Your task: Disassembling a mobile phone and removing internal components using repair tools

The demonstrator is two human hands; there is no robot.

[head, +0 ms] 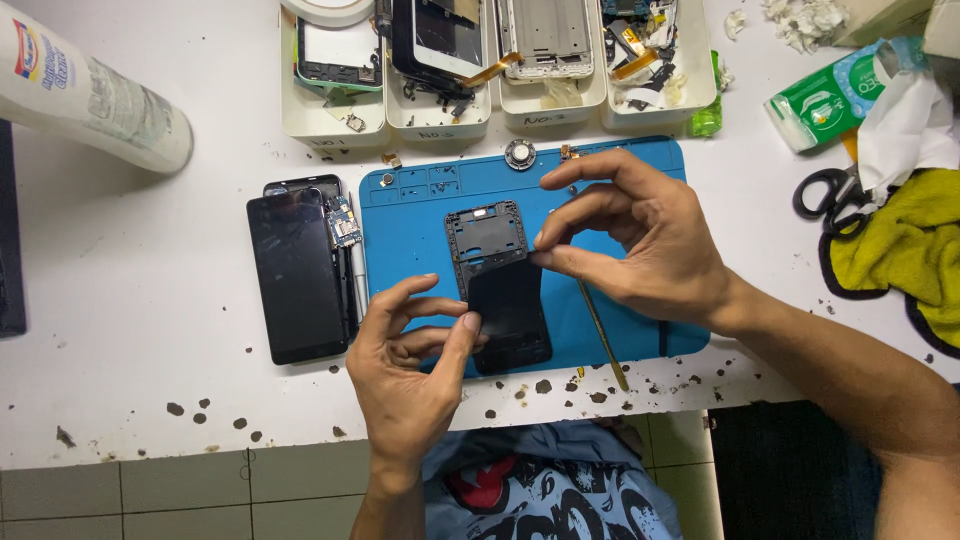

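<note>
phone frame (498, 285) flat on blue mat (420, 215) | left hand (410, 365) – thumb pressing its lower left edge | right hand (640, 240) – fingertips pinched together at its upper right edge

Phone repair workshop, blue work mat (420, 215), trays of phone parts (440, 115)

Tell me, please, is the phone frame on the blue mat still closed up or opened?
Opened: the phone frame lies flat on the blue mat with its bare inner compartments showing in the upper half, steadied by the left hand and right hand.
</note>
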